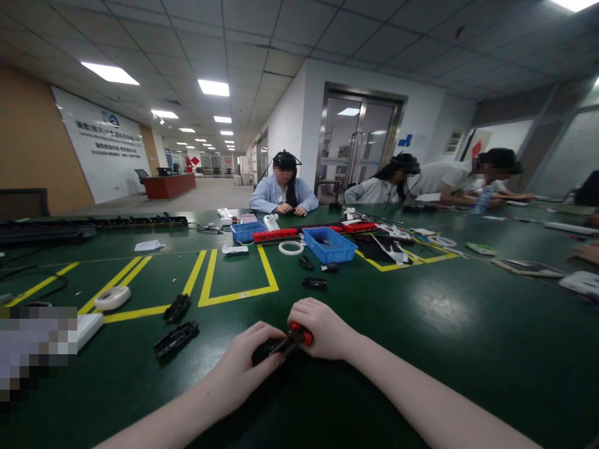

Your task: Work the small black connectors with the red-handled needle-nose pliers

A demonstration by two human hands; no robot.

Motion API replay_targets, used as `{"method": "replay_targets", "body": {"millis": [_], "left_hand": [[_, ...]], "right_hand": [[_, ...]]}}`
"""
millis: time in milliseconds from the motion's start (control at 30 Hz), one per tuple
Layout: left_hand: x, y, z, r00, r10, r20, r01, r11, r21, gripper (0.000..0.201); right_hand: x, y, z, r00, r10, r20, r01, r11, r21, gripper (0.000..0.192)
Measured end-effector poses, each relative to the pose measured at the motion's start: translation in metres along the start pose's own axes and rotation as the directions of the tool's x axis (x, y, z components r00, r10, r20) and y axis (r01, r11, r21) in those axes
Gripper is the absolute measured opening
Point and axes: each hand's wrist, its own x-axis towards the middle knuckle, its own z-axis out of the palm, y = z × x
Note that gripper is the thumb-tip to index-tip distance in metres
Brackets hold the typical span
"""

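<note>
Near the middle of the front of the table, my left hand (243, 362) is closed around a black plastic part (262, 352), mostly covered by the fingers. My right hand (325, 327) grips red-handled pliers (305, 335), whose dark jaws point left and meet the black part. How far the jaws are apart, I cannot make out. To the left lie two more black plastic parts, a longer one (176, 339) and a shorter one (177, 308). Ahead of my hands is a small black piece (314, 283).
A blue bin (330, 252) with dark pieces inside stands ahead, with a smaller blue bin (248, 232) behind it. White tape rolls (291, 248) and yellow tape lines (238, 296) are on the green table (421, 374). Several people (284, 193) sit or lean across it.
</note>
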Motion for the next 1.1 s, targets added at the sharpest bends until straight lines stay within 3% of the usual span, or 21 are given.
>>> {"method": "replay_targets", "body": {"millis": [233, 467, 1100], "left_hand": [[0.0011, -0.0037, -0.0010, 1.000, 0.011, 0.020, -0.011, 1.000, -0.013, 0.020], [-0.0021, 0.0035, 0.0000, 0.999, 0.028, -0.045, -0.029, 0.999, -0.018, 0.016], [-0.0020, 0.0008, -0.0021, 0.999, -0.008, -0.032, 0.007, 0.999, -0.037, 0.019]], "right_hand": [[0.0011, 0.0040, -0.0001, 0.997, 0.042, -0.065, -0.045, 0.998, -0.034, 0.013], [0.0018, 0.0016, 0.0050, 0.998, 0.034, -0.057, -0.039, 0.996, -0.080, 0.010], [0.0023, -0.0056, 0.0036, 0.999, 0.033, -0.002, -0.033, 0.993, -0.114, 0.012]]}}
